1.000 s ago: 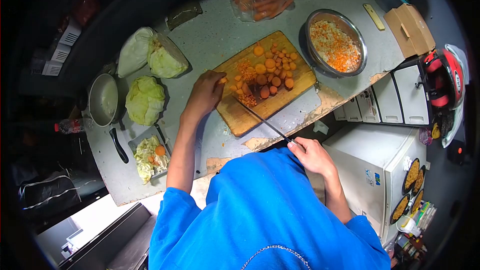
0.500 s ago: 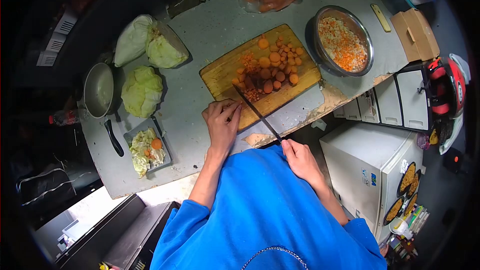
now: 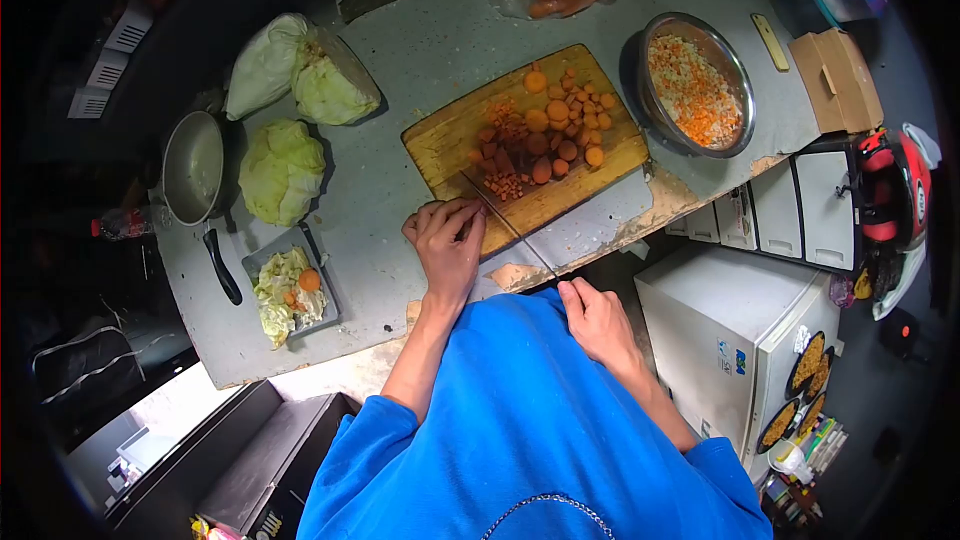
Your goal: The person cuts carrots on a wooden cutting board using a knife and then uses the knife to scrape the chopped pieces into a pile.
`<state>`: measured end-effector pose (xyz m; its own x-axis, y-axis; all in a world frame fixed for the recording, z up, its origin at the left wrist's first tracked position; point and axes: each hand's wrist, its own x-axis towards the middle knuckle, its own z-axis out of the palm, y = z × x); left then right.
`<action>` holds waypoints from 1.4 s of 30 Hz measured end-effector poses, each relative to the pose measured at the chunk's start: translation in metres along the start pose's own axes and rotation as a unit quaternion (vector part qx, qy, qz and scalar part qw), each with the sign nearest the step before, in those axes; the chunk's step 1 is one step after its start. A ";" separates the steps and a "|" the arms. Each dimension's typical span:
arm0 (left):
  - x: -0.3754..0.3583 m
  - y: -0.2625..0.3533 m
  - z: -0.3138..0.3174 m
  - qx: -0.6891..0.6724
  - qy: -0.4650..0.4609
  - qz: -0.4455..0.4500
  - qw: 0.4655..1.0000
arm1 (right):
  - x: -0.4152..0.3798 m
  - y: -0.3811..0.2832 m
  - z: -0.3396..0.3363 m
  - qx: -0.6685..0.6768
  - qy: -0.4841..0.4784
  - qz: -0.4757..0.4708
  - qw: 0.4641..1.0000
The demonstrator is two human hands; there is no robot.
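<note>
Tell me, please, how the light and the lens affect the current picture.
Head view: black corners and a bowed table edge suggest a wide lens; head view: the cutting board and left hand are well lit, while the bottle sinks into gloom at the left; head view: shadows fall left of the bowl and right of the round cabbage.

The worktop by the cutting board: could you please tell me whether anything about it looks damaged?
Yes, the worktop looks damaged along its front edge near the cutting board: its grey surface is missing in places, leaving rough tan patches with ragged outlines.
</note>
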<state>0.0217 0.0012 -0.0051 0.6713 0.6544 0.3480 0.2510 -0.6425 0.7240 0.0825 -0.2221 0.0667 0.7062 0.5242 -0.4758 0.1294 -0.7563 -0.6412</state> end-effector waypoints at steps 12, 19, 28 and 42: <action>-0.006 0.008 -0.004 0.030 0.012 0.006 0.999 | 0.006 0.005 0.009 -0.005 0.025 -0.041 0.999; -0.006 0.007 -0.002 -0.006 0.005 -0.017 1.000 | 0.004 0.007 0.009 0.010 0.022 -0.038 0.999; -0.007 0.004 -0.003 0.030 0.011 0.010 0.999 | 0.011 -0.002 0.015 -0.063 0.021 -0.031 0.997; -0.007 0.003 -0.002 0.002 0.012 -0.033 0.999 | 0.008 0.002 0.012 0.000 0.009 -0.042 0.999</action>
<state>0.0166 -0.0046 -0.0044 0.6365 0.7046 0.3136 0.2975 -0.5995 0.7430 0.0802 -0.2152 0.0545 0.7051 0.5792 -0.4091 0.1897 -0.7100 -0.6782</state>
